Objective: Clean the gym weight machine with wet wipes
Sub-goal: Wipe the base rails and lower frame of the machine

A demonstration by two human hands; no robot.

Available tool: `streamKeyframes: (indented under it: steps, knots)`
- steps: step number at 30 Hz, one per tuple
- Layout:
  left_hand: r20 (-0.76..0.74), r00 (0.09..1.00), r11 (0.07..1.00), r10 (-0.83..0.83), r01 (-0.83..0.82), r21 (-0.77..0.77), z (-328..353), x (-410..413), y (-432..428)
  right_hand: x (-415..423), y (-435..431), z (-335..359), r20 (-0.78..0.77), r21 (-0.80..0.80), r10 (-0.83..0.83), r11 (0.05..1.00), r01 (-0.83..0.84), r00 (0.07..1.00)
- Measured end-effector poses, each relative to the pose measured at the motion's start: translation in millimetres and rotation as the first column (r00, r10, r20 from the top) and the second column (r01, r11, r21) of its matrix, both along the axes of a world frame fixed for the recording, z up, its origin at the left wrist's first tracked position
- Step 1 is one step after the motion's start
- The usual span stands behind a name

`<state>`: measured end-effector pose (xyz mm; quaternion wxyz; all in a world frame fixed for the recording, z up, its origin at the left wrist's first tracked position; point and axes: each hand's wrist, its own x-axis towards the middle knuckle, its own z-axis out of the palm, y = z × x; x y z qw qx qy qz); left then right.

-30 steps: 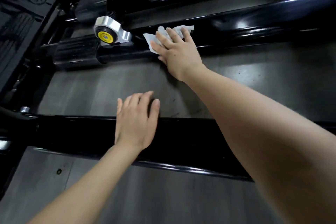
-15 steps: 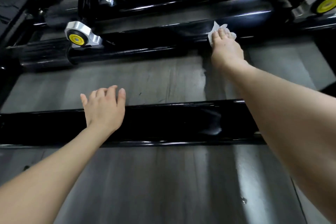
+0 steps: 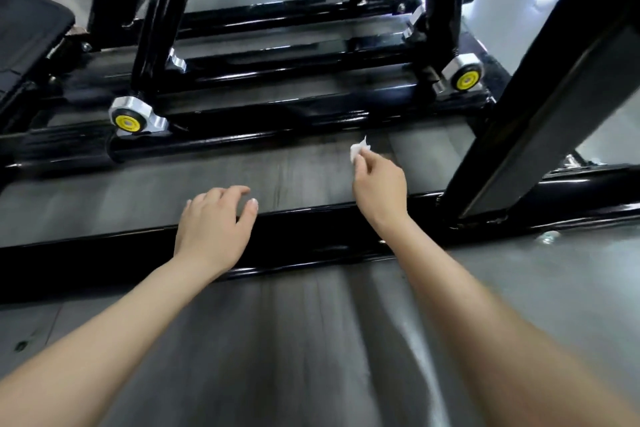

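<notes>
Right hand [image 3: 381,184] pinches a small, crumpled white wipe [image 3: 358,149]; left hand [image 3: 211,229] fingers [image 3: 239,190] loosely spread.

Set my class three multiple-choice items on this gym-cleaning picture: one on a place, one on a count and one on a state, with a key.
1. Where is the wet wipe? A) pinched in the right hand; B) lying on the seat pad; C) hung on an upright post.
2. How many yellow-centred knobs show? A) one; B) two; C) four.
3. The left hand is: A) gripping a cloth; B) open, holding nothing; C) curled round an upright post.
Key: 1 A, the white wipe sticks out past the right fingertips; 2 B, one at the left, another knob at the right; 3 B, its fingers lie loosely spread over the near black bar.
</notes>
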<state>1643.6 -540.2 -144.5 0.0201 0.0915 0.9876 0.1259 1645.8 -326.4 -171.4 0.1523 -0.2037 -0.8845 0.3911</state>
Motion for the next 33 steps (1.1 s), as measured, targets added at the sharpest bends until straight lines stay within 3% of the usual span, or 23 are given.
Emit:
streamKeyframes:
  steps: [3, 5, 9, 11, 13, 17, 21, 33]
  knots:
    - [0.008, 0.999, 0.998, -0.045, 0.045, 0.050, 20, 10, 5, 29, -7, 18, 0.029, -0.099, -0.016, 0.995, 0.019, 0.999]
    - [0.065, 0.996, 0.984, -0.054, 0.042, 0.172, 36, 18, 13, 44, -11, 29, 0.064, -0.241, -0.035, 0.969, 0.050, 0.997]
    - [0.343, 0.934, 0.784, -0.094, -0.143, 0.603, 73, 35, 32, 74, -16, 62, 0.068, -0.595, -0.025, 0.802, 0.061, 0.997]
    - [0.457, 0.875, 0.727, -0.158, -0.210, 0.653, 89, 40, 36, 86, -15, 81, 0.060, -0.693, 0.017, 0.720, 0.029, 0.998]
    - [0.537, 0.819, 0.728, -0.204, -0.240, 0.642, 101, 42, 38, 97, -16, 98, 0.031, -0.765, 0.071, 0.643, -0.022, 0.997]
    - [0.600, 0.732, 0.680, -0.322, -0.262, 0.685, 120, 40, 48, 103, -17, 120, 0.009, -0.759, 0.097, 0.648, -0.056, 0.995]
    - [0.563, 0.759, 0.664, -0.326, -0.240, 0.708, 126, 40, 62, 106, -11, 128, 0.019, -0.719, 0.029, 0.695, -0.007, 0.999]
    - [0.548, 0.805, 0.611, -0.226, -0.321, 0.723, 148, 39, 80, 97, -20, 166, 0.064, -0.693, -0.030, 0.718, 0.067, 0.997]
